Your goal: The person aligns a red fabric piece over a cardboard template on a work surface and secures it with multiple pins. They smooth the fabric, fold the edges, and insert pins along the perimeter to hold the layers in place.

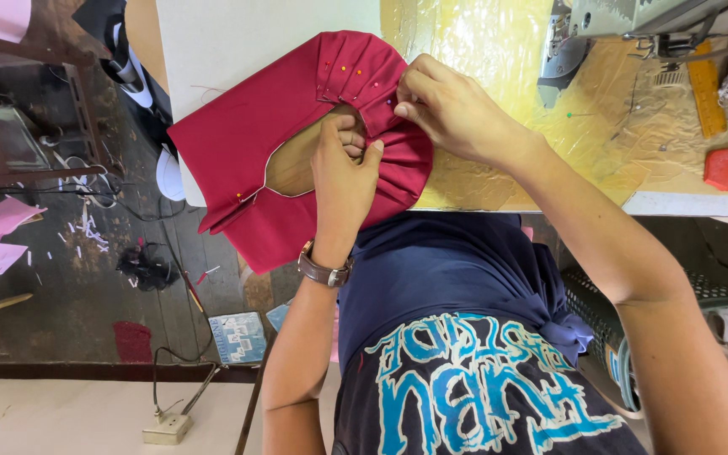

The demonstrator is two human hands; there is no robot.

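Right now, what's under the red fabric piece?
Through the curved cutout in the red fabric, the wooden table shows. The left hand presses the pleats; the right hand pinches the pinned edge. The table under the cloth itself is covered.
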